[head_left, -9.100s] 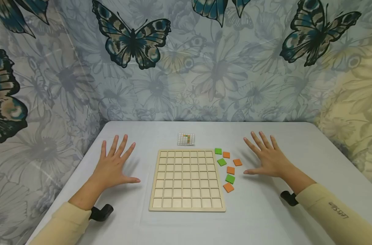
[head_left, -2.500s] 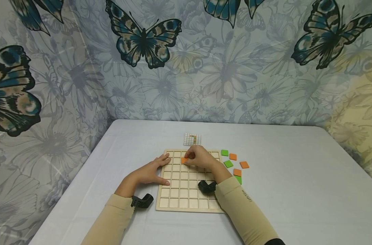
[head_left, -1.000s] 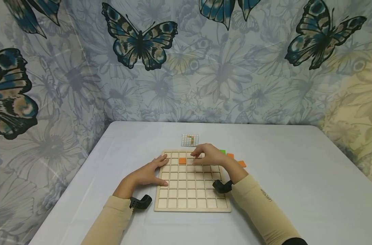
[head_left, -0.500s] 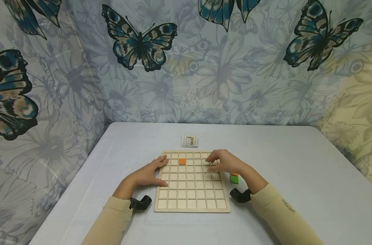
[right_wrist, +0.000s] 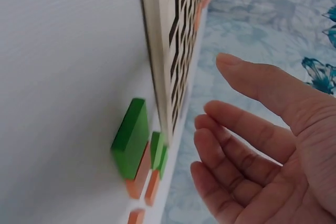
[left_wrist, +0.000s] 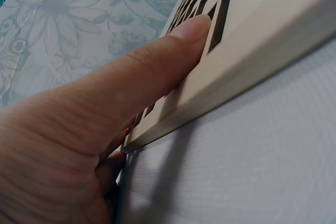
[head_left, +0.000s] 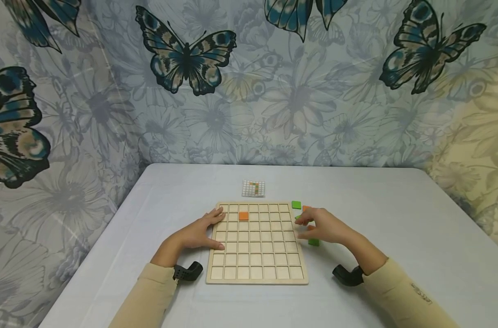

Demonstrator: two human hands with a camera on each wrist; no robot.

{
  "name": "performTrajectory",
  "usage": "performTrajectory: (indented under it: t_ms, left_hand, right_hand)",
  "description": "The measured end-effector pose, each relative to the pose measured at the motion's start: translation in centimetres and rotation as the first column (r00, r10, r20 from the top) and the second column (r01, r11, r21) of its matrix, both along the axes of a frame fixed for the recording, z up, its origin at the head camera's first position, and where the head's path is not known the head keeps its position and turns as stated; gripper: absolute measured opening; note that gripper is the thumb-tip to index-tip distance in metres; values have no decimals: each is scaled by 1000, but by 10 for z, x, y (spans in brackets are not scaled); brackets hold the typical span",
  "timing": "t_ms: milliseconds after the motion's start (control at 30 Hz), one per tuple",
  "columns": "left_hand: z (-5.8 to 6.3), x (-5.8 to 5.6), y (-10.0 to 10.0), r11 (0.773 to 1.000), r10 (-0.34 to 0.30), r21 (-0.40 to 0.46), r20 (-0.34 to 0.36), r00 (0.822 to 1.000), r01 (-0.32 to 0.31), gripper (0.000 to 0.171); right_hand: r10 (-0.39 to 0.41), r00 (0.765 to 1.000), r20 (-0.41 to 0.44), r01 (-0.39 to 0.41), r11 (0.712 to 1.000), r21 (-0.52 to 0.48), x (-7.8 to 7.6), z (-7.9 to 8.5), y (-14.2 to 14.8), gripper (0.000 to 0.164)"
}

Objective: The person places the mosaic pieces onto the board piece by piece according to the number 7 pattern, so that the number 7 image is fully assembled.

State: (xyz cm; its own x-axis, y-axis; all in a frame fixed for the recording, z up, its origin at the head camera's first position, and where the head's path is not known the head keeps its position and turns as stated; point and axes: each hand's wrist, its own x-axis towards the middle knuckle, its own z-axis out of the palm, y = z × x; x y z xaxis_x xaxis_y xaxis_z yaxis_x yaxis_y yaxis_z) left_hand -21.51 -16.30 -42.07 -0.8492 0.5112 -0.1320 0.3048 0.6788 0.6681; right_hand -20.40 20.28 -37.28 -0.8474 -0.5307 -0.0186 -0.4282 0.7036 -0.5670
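Fingers spread, the left hand [head_left: 195, 233] is touching the grid board [head_left: 260, 247], the right hand [head_left: 327, 226] hovering, fingers parted, near tiles [head_left: 296, 205].

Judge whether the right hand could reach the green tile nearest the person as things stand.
Probably yes: the right hand holds nothing and hovers close by, and the right wrist view shows nothing between it and the green tile.

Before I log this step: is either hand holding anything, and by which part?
The right hand holds nothing. The left hand rests on the left edge of the board, thumb on top, not lifting it.
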Motion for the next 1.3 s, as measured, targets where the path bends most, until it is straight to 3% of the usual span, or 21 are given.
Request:
performTrajectory:
  t_ms: [467, 733, 1300]
  left_hand:
    - [0, 0, 1, 1000, 3, 3, -5, 1000, -3, 96]
    - [1, -1, 0, 1000, -5, -2, -5, 1000, 5, 97]
    - [1, 1, 1, 1000, 5, -4, -2, 1000, -5, 97]
  right_hand:
    - [-103, 994, 25, 102, 994, 37, 17, -6, 22, 23]
    - [-184, 982, 38, 183, 983, 30, 27, -13, 26, 27]
    - [-283, 959, 26, 282, 959, 16, 31, -26, 29, 25]
